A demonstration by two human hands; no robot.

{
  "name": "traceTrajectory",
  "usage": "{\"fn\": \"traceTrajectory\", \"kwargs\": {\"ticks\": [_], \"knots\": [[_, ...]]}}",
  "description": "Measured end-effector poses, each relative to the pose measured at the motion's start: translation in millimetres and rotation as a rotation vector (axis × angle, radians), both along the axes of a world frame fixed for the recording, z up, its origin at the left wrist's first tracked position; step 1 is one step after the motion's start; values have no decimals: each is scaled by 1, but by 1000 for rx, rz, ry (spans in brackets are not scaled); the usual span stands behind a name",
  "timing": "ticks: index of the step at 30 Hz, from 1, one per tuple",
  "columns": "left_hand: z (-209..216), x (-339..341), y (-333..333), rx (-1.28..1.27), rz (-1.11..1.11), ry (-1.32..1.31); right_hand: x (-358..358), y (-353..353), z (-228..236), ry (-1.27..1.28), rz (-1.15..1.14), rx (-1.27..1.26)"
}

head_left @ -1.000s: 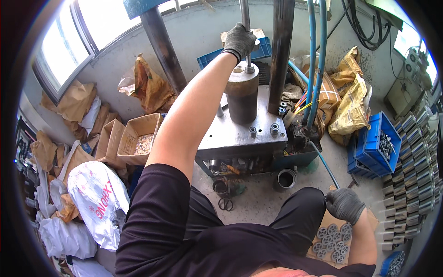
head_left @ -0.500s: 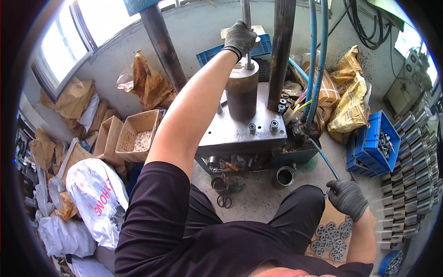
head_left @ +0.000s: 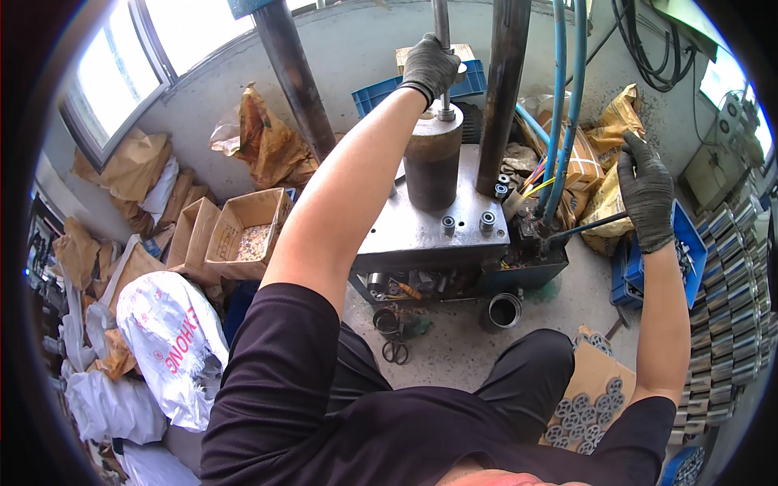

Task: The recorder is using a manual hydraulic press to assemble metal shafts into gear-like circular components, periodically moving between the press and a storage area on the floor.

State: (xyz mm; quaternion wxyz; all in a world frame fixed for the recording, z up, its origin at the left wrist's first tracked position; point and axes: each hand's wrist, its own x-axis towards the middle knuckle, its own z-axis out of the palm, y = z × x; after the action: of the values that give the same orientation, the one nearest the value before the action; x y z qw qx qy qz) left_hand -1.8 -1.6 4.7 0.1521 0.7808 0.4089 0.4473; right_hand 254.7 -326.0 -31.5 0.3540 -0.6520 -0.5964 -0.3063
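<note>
My left hand [head_left: 432,66], in a dark grey glove, is closed round an upright steel rod [head_left: 442,23]. A small shiny disc [head_left: 462,71] pokes out beside its fingers. The rod's lower end meets the top of a thick steel cylinder [head_left: 432,166] on the press's metal table [head_left: 389,233]. My right hand [head_left: 647,190], also gloved, is raised at the right with its fingers stretched out. The end of a thin blue lever [head_left: 590,226] lies against its lower palm. That lever runs left to a dark, oily pump unit [head_left: 531,235] beside the table.
Dark steel columns [head_left: 506,97] flank the cylinder, with blue hoses [head_left: 574,105] on the right. Blue crates [head_left: 689,263] and stacked metal tubes [head_left: 725,300] stand at the right. Round grey parts [head_left: 577,419] lie on cardboard near my knee. Cartons [head_left: 247,231] and sacks [head_left: 172,348] fill the left.
My right hand has moved up and away, its fingers unwrapping, and the blue lever has swung up with it. My left hand stays on the rod. The whole view has shifted slightly.
</note>
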Motion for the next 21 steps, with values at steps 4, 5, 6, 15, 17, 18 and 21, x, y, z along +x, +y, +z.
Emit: {"fn": "traceTrajectory", "kwargs": {"ticks": [4, 5, 6, 15, 17, 18, 21], "knots": [[-2, -1, 2, 3, 7, 25, -17, -26, -11, 5, -32, -72], [-2, 2, 2, 2, -2, 20, -19, -43, -15, -24, -50, -120], [-4, 0, 4, -4, -7, 3, -22, -56, -24, -44, -53, -167], [-8, -1, 13, 52, -62, -24, -67, -189, -115, 173, 132, -1161], [-7, 0, 14, 51, -60, -21, -71, -187, -112, 190, 103, -1172], [-7, 1, 15, 62, -42, -14, -72, -186, -109, 206, 74, -1182], [-7, 0, 19, 75, 5, 19, -72, -178, -101, 254, 113, -1023]]}}
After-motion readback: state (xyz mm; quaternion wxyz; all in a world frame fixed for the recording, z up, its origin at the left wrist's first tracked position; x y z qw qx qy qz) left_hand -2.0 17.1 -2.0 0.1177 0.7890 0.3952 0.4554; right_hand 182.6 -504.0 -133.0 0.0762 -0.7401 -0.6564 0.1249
